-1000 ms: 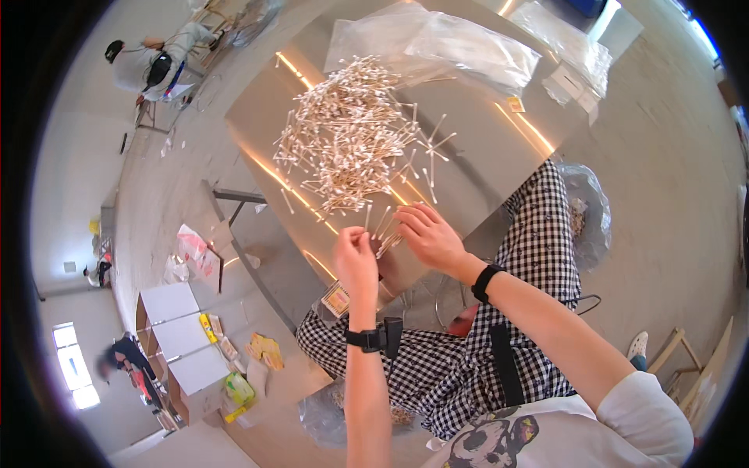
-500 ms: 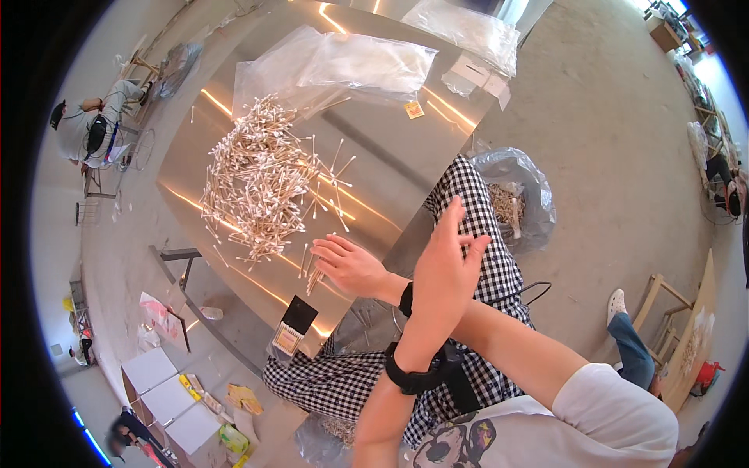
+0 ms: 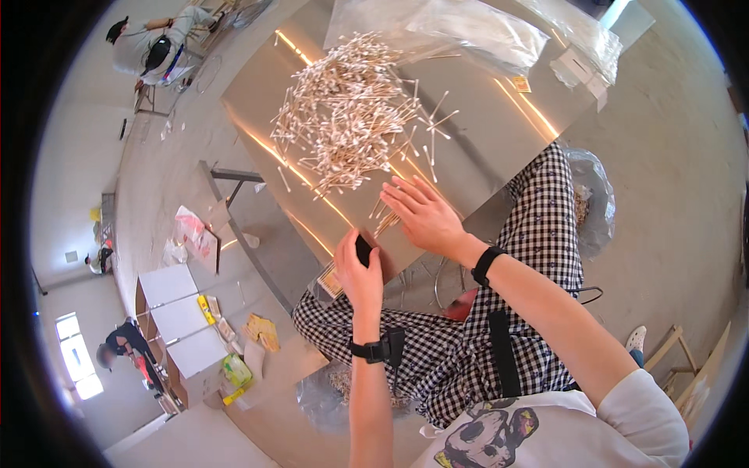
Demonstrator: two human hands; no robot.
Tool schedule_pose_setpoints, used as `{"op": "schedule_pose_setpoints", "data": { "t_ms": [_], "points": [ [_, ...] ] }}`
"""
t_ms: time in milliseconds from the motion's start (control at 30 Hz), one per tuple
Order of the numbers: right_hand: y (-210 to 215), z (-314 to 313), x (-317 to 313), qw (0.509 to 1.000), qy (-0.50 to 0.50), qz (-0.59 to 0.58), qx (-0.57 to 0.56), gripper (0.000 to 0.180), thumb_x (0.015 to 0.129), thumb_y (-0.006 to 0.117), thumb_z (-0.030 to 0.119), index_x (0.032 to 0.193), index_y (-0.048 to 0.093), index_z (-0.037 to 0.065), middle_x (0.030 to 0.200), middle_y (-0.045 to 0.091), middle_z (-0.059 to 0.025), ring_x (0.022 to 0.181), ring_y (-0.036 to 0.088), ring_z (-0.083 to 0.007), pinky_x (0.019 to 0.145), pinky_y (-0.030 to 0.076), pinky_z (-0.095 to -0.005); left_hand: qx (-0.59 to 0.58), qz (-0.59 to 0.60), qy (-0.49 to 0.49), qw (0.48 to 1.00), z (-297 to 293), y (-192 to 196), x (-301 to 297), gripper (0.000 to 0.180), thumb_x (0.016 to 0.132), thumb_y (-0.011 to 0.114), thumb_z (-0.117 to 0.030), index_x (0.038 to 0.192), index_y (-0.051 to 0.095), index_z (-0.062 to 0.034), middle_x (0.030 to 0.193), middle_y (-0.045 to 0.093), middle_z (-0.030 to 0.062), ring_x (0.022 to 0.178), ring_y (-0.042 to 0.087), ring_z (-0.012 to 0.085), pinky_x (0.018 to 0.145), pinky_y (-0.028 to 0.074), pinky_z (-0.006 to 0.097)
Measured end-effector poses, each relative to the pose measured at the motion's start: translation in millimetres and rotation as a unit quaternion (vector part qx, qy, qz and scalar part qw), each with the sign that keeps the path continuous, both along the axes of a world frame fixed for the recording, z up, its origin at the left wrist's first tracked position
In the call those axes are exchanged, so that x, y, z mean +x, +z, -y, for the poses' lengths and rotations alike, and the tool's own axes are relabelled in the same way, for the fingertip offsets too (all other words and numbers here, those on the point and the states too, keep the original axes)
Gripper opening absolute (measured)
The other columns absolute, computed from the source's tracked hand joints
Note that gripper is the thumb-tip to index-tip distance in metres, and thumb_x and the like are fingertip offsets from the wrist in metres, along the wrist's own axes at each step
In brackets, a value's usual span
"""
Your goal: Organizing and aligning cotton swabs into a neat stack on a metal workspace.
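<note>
A big loose heap of cotton swabs (image 3: 343, 117) lies on the shiny metal tabletop. My right hand (image 3: 427, 218) is open, palm down, fingers stretched out over a small row of swabs (image 3: 385, 220) near the table's front edge. To its left, my left hand (image 3: 359, 277) closes thumb and fingers around a black square piece (image 3: 363, 249), seemingly the lid of a small clear box. That small box (image 3: 331, 281), with swabs in it, sits at the table corner, partly hidden behind my left hand.
Clear plastic bags (image 3: 452, 35) and an opened white carton (image 3: 581, 70) lie at the table's far side. A small yellow packet (image 3: 521, 84) is near them. A swab-filled plastic bag (image 3: 593, 203) stands right of my leg. Another person (image 3: 160, 47) sits far left.
My left hand has swung from right of my crossed right arm over to the black piece and closed on it. My right hand remains by the swab row. The view has shifted.
</note>
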State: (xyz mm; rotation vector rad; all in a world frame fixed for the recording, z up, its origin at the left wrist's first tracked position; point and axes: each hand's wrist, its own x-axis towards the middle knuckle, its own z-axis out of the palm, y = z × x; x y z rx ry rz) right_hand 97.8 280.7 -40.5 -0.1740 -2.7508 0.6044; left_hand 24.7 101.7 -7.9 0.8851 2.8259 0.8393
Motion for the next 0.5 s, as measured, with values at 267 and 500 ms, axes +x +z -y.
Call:
{"op": "schedule_pose_setpoints", "data": {
  "t_ms": [267,500],
  "points": [
    [-3.0,-2.5,-1.2,0.998,-0.019,-0.038,-0.049,0.064,0.082,0.058,0.005,0.145,0.043,0.003,0.151,0.044,-0.0124,0.146,0.035,-0.0272,0.122,0.025,-0.0461,0.051,-0.009,-0.091,0.995,-42.0,-6.6,-9.0,0.060,0.084,0.067,0.000,0.141,0.050,-0.0034,0.141,0.055,0.0146,0.127,0.052,0.0328,0.108,0.042,0.042],
    [-9.0,-2.9,-1.5,0.988,-0.084,-0.066,-0.112,0.068,0.077,0.056,-0.001,0.144,0.042,0.002,0.149,0.045,-0.0157,0.145,0.035,-0.0312,0.122,0.025,-0.0474,0.074,0.071,-0.126,0.987,-62.5,-6.5,-3.6,0.066,0.081,0.062,0.005,0.144,0.043,-0.0038,0.130,0.061,0.0127,0.123,0.055,0.0318,0.106,0.043,0.041]
  ]
}}
